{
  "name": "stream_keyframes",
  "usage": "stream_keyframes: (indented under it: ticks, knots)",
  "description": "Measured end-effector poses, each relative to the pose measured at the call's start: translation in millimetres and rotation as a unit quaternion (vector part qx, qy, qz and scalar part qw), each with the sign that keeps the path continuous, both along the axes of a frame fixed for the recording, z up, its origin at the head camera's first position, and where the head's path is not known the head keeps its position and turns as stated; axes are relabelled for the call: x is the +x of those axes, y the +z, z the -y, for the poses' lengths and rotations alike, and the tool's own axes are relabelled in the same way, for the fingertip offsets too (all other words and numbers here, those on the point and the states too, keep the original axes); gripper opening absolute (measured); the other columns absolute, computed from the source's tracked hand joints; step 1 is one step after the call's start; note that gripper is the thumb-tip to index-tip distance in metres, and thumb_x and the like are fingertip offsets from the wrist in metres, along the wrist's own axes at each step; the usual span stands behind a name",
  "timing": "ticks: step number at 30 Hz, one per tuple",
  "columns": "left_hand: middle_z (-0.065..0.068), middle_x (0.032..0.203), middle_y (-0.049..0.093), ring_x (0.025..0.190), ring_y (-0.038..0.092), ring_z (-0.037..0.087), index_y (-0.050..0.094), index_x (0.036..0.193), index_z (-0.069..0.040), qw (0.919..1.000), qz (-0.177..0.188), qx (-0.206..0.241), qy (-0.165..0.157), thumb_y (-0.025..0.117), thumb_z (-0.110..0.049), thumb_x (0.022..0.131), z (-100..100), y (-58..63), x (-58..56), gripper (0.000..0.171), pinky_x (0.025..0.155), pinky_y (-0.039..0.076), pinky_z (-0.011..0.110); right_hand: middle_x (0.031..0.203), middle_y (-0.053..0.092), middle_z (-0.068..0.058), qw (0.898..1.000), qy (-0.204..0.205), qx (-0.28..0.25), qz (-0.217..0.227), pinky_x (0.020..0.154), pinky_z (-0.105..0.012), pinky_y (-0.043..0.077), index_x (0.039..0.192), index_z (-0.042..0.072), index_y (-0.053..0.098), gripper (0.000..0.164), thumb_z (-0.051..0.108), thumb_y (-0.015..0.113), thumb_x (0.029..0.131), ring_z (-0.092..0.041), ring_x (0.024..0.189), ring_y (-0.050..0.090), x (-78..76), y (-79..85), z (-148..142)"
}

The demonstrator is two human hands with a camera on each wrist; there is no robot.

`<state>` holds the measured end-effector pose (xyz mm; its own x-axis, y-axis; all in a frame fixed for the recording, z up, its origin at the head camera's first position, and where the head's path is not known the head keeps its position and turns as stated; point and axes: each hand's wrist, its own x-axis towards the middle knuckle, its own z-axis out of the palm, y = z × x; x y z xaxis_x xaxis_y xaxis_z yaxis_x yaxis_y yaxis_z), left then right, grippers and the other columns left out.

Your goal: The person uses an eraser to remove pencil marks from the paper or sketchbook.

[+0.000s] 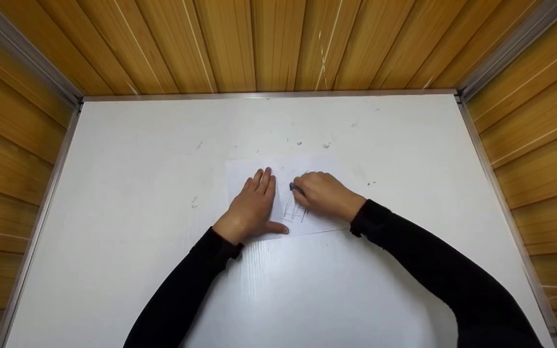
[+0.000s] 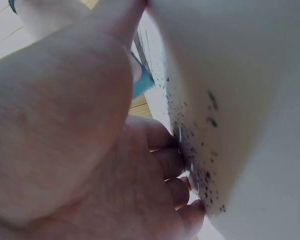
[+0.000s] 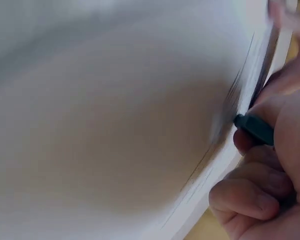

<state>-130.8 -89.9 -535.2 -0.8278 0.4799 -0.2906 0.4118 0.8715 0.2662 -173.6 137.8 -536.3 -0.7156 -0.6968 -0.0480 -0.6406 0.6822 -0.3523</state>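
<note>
A white sheet of paper [image 1: 317, 227] with thin pencil lines [image 1: 294, 212] lies on the table. My left hand [image 1: 253, 203] presses on its left part, fingers straight and thumb spread along the near edge. Over the right part my right hand [image 1: 326, 193] grips a small dark teal eraser [image 3: 257, 129] between curled fingers, its end poking out beside the pencil strokes. The eraser [image 2: 142, 84] also appears beyond the left hand [image 2: 90, 140] in the left wrist view. Dark crumbs [image 2: 210, 175] are scattered near the left fingertips.
The white table [image 1: 128, 193] carries small dark crumbs and smudges [image 1: 327, 145] beyond the sheet and to either side. Wood-patterned panels [image 1: 278, 48] with metal edging close in the back, left and right.
</note>
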Motion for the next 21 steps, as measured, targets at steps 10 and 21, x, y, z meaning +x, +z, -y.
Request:
stream_keyframes:
  ticks: [10, 21]
  knots:
    - [0.03, 0.184, 0.01, 0.174, 0.01, 0.044, 0.017, 0.173, 0.009, 1.0, 0.002, 0.0, 0.0, 0.085, -0.076, 0.082, -0.6, 1.3, 1.5, 0.142, 0.14, 0.021, 0.057, 0.088, 0.075, -0.007, 0.997, 0.075, 0.008, 0.036, 0.075, -0.046, 0.063, 0.098, 0.006, 0.072, 0.021, 0.02, 0.06, 0.108, -0.024, 0.081, 0.073, 19.1, 3.4, 3.5]
    - [0.029, 0.184, 0.009, 0.174, 0.009, 0.044, 0.017, 0.173, 0.009, 0.9999, 0.011, 0.011, 0.002, 0.084, -0.076, 0.083, -1.2, -3.7, 5.3, 0.141, 0.14, 0.021, 0.056, 0.078, 0.066, -0.004, 1.0, 0.013, -0.004, -0.009, 0.071, -0.044, 0.06, 0.091, 0.008, 0.069, 0.017, 0.017, 0.063, 0.104, -0.02, 0.071, 0.062, 2.2, -1.0, -5.3]
